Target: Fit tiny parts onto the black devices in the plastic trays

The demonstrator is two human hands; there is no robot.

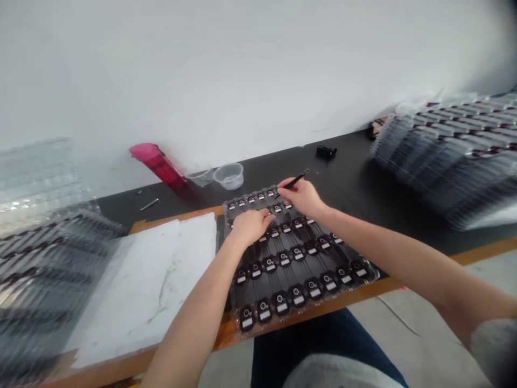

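While the left hand (pixel 250 226) and right hand (pixel 302 198) meet over a tray (pixel 323 298) of small black gadgets (pixel 281 303), it sits at twelve o'clock on the counter (pixel 347 161).
Right fingers (pixel 286 186) pinch a slim black tool (pixel 297 179) nearly closed; left fingers (pixel 262 214) curl onto the upper rows, any grip hidden. Stacked trays (pixel 444 161) lie at two o'clock.
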